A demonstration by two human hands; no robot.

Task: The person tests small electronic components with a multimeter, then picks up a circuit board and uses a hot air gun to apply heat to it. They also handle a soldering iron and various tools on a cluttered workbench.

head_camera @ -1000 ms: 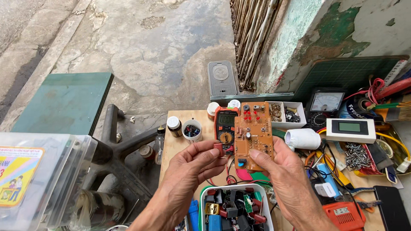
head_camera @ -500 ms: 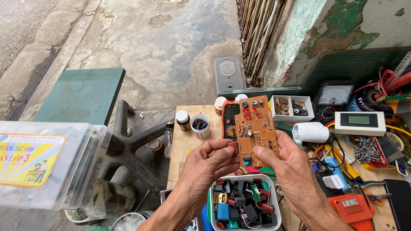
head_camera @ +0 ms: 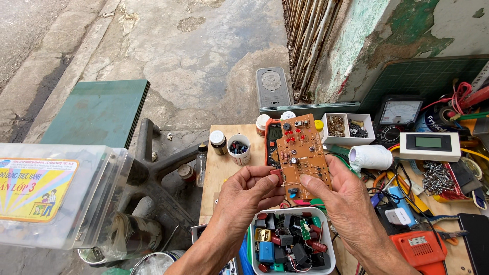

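Right now an orange circuit board (head_camera: 301, 155) sits just above the middle of the frame, held upright over the desk (head_camera: 224, 168) with its component side toward the camera. Its lower right edge is clamped by the right hand (head_camera: 342, 201), thumb on the face and fingers behind. The left hand (head_camera: 248, 192) comes in from lower centre, thumb and forefinger pinched together on a small dark red component (head_camera: 277, 176) that touches the board's lower left edge.

Judging from this, the step in hand is matching or fitting that part to the board; any next move would call for a steady board and a fine, aligned pinch. Both wrists are raised, forearms rising from the bottom of the frame.

Directly below lies a white tray of spare parts (head_camera: 293, 244). Behind the board a multimeter (head_camera: 272, 142) lies flat, with a small white cup (head_camera: 238, 148) to its left. To the right are a white roll (head_camera: 372, 157) and a white panel meter (head_camera: 430, 146), and at far left a clear plastic box (head_camera: 56, 196).
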